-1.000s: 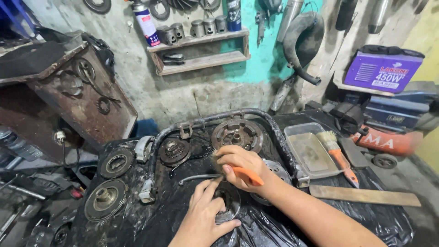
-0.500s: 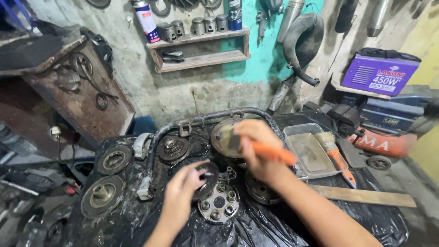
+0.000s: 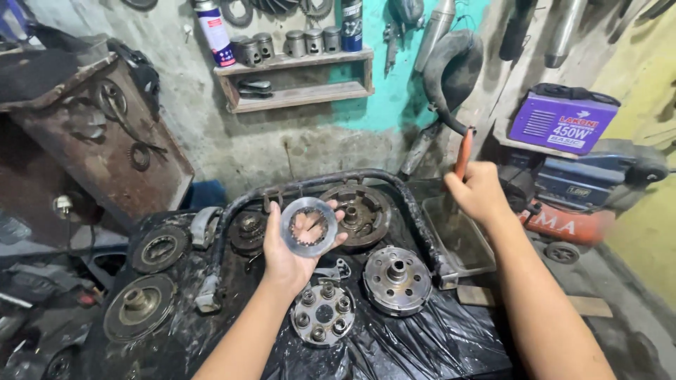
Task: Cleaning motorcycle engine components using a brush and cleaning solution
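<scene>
While the left hand point(image 3: 292, 250) is raised palm-up over the table point(image 3: 422, 345), it grasps a flat toothed metal ring point(image 3: 308, 226), thumb on the right edge, fingers behind the left edge. Ring's flat face is turned toward the camera, standing roughly upright, hole in the middle showing the palm through it; being round, it has no clear long axis.

Right hand point(image 3: 480, 191) is clenched around an orange-handled tool point(image 3: 462, 153), lifted to the right of the ring and well apart from it. Tool's long axis runs near vertical, orange handle pointing up and slightly right out of the fist; the working end is hidden in the hand, cannot tell what kind of tool.

Just below the left wrist lies a round plate with six posts point(image 3: 323, 314) on black plastic sheeting point(image 3: 408, 352). To the right of that wrist, between the two forearms, sits a hub with a centre shaft point(image 3: 397, 279). Just beyond the left fingertips rests a dark clutch basket point(image 3: 359, 211), inside a bent black tube frame point(image 3: 366, 177). Under the right hand is a shallow metal tray point(image 3: 461, 243). Far left of the left hand, two greasy round discs point(image 3: 139, 307) lie flat. Beyond the right hand stands a purple box-shaped machine point(image 3: 560, 123).
</scene>
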